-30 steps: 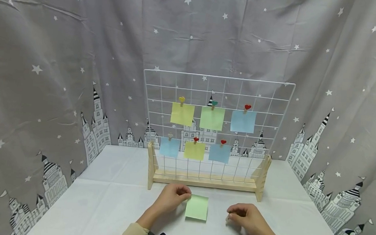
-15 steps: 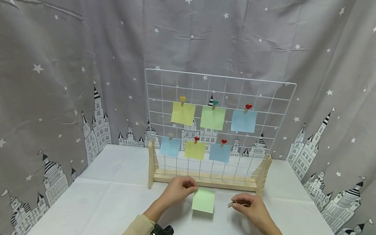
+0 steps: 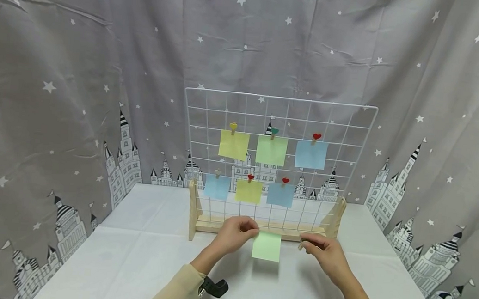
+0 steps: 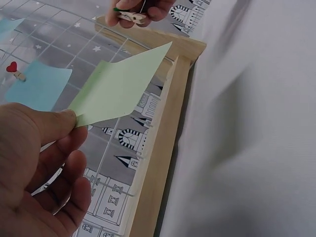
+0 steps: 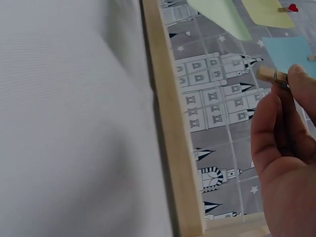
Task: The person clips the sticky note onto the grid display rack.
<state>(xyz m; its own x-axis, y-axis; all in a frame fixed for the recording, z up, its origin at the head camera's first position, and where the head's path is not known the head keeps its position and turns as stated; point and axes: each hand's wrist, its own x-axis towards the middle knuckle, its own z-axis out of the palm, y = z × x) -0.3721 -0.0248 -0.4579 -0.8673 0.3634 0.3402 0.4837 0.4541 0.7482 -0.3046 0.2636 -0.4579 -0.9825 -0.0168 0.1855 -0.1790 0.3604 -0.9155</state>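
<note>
My left hand (image 3: 235,235) pinches a light green sticky note (image 3: 266,247) by its upper left corner, between thumb and forefinger. The note hangs above the table in front of the rack's wooden base. To its right, my right hand (image 3: 327,254) pinches a small wooden clothespin (image 5: 269,74); a bit of green shows at its end in the left wrist view. Behind both hands stands a white wire grid (image 3: 333,123). Clipped to it are several notes, among them a blue note (image 3: 280,195) in the lower row, under a red heart clothespin (image 3: 285,180).
A wooden stand (image 3: 334,225) holds the grid upright on the white-covered table (image 3: 140,263). The upper row carries a yellow note (image 3: 233,144), a green note (image 3: 271,151) and a blue note (image 3: 311,154). A grey curtain (image 3: 245,66) with stars and castles hangs behind.
Both hands have risen and moved forward toward the grid. The green note has lifted off the table and shifted right with the left hand; the clothespin has moved with the right hand.
</note>
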